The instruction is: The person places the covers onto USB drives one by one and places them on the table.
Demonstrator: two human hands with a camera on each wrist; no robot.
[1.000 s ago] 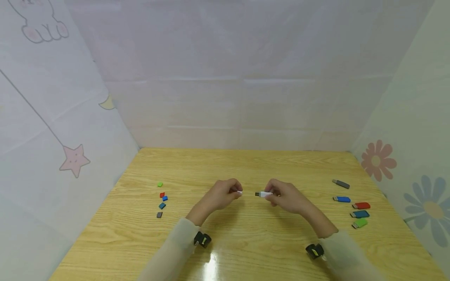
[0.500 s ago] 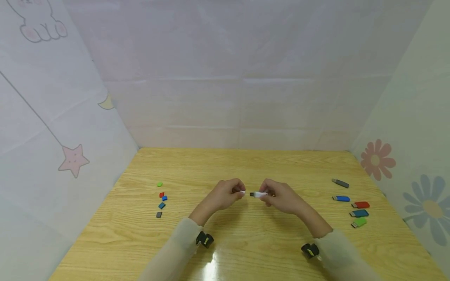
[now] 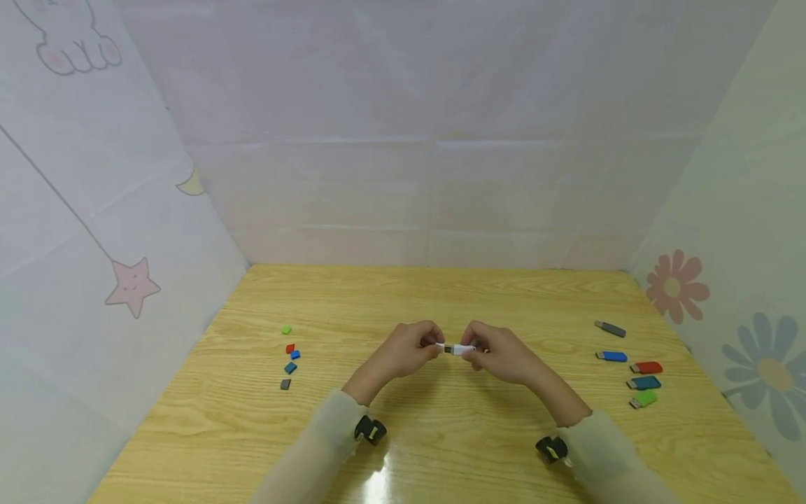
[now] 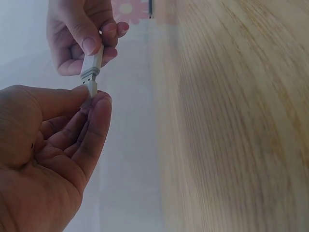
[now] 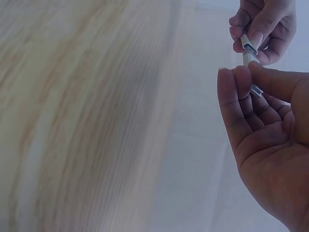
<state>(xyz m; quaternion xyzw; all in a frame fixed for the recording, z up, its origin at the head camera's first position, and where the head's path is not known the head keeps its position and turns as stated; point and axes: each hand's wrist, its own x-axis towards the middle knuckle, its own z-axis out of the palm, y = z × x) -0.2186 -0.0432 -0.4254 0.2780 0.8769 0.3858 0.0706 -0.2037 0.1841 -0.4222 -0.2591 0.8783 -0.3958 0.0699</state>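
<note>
Above the middle of the table, my left hand (image 3: 412, 348) pinches a small white cap (image 4: 91, 92) between thumb and fingertips. Facing it, my right hand (image 3: 500, 352) grips a white USB stick (image 3: 464, 349) by its body, thumb on top. The stick's metal plug (image 4: 89, 78) points left and its tip is at the cap's mouth, with part of the metal still showing between the two. In the right wrist view the cap (image 5: 249, 45) and stick line up end to end. Fingers cover much of both pieces.
At the left lie several small caps: green (image 3: 286, 330), red (image 3: 290, 348), blue (image 3: 295, 355), teal (image 3: 290, 367) and grey (image 3: 286, 384). At the right lie uncapped USB sticks: grey (image 3: 611, 328), blue (image 3: 612, 356), red (image 3: 646, 367), teal (image 3: 644, 383) and green (image 3: 644, 399). Cloth walls surround the wooden table (image 3: 434, 448).
My right hand has moved left with the USB stick, and my left hand slightly right with the cap. The gap between them has closed, bringing the plug to the cap.
</note>
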